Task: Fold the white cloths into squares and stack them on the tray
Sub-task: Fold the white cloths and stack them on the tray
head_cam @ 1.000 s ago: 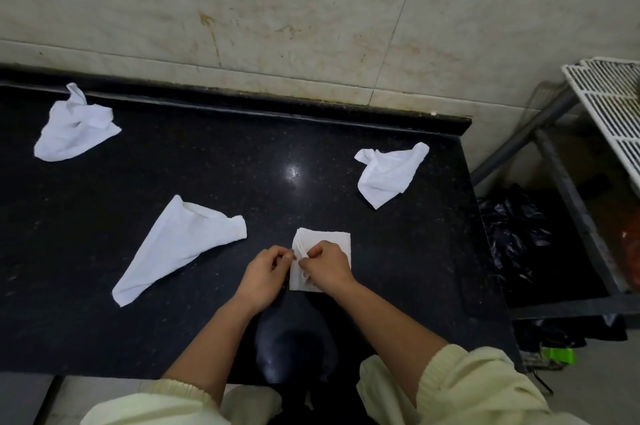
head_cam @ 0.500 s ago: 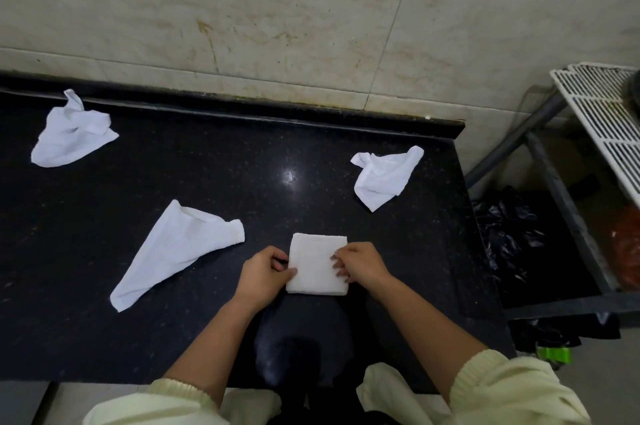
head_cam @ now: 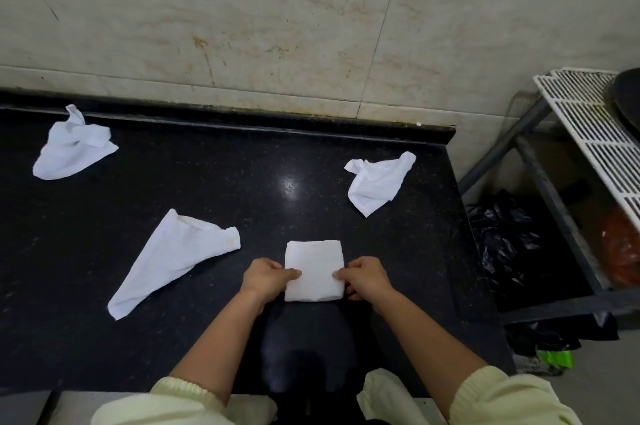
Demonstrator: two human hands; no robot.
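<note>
A white cloth folded into a square [head_cam: 314,268] lies on the black counter [head_cam: 214,182] near its front edge. My left hand [head_cam: 265,277] pinches its left edge and my right hand [head_cam: 367,277] pinches its right edge, thumbs on top. Three unfolded white cloths lie around it: a long triangular one [head_cam: 176,255] to the left, a crumpled one [head_cam: 71,147] at the far left back, and another crumpled one [head_cam: 377,182] at the right back.
A white wire rack [head_cam: 588,133] on a grey metal frame stands right of the counter, with a dark round object [head_cam: 630,95] on it at the frame's edge. Black plastic bags [head_cam: 502,241] lie below. A tiled wall backs the counter.
The cloth went from half-folded under both hands to a neat square. My hands have moved apart to its left and right edges.
</note>
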